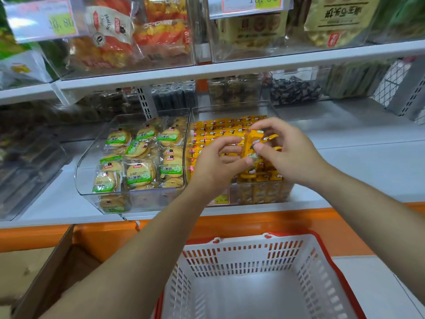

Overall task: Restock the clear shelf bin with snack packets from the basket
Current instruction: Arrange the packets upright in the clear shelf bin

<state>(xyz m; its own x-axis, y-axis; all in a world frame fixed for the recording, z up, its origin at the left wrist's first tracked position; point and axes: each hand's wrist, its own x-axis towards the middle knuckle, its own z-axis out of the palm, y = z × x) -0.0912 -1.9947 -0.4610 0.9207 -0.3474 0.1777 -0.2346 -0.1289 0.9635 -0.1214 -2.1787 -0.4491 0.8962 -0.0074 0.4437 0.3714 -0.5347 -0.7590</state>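
A clear shelf bin (232,194) on the lower shelf is packed with rows of yellow snack packets (213,130). Above it, both hands hold a small bunch of yellow snack packets (249,143). My left hand (218,164) grips the bunch from the left, thumb on its lower end. My right hand (289,150) pinches it from the right with thumb and fingers. Below, the white basket (257,252) with a red rim shows a bare bottom.
A second clear bin (92,192) of green-labelled biscuit packets stands left of the yellow one. More clear bins and price tags fill the shelf above (230,67). An open cardboard box (57,261) sits lower left beside the basket. The white shelf (368,157) runs on to the right.
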